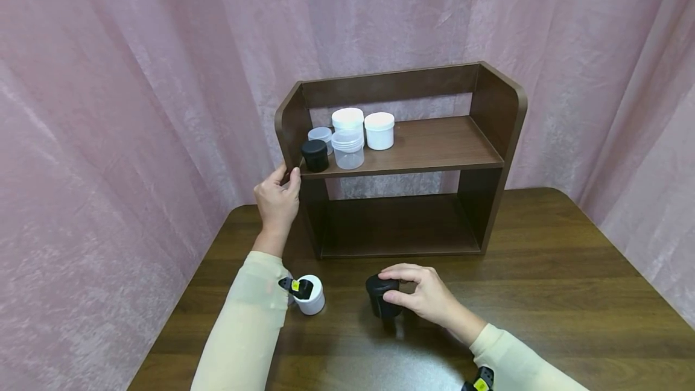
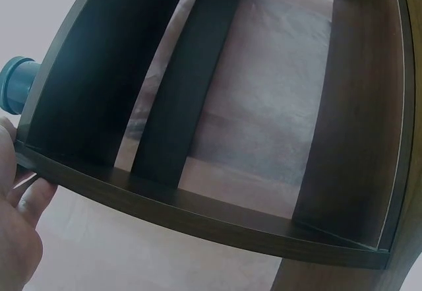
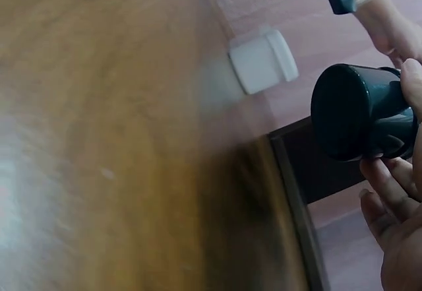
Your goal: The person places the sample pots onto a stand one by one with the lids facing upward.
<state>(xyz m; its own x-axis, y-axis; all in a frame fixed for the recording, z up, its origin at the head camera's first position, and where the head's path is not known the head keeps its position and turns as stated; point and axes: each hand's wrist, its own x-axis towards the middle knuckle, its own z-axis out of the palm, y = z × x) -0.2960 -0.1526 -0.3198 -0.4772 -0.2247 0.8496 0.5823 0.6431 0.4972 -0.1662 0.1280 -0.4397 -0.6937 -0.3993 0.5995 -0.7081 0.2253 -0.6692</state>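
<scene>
My left hand point(image 1: 277, 201) holds the left side panel of a dark brown two-tier wooden shelf point(image 1: 423, 169), thumb and fingers at its front edge by the middle board. Right beside the thumb, a small black jar point(image 1: 315, 157) stands on that board. In front of the shelf, my right hand point(image 1: 420, 294) grips a larger black lidded jar point(image 1: 382, 303) between thumb and fingers. The right wrist view shows the bottom of this black jar point(image 3: 339, 113) raised off the wooden table.
Beside the small black jar on the middle board are two translucent tubs point(image 1: 349, 155) and two white lidded jars point(image 1: 379, 131). On the table point(image 1: 570, 294), a white jar point(image 1: 311, 300) stands by the left forearm, partly covering another container. Pink curtains point(image 1: 163, 107) hang behind.
</scene>
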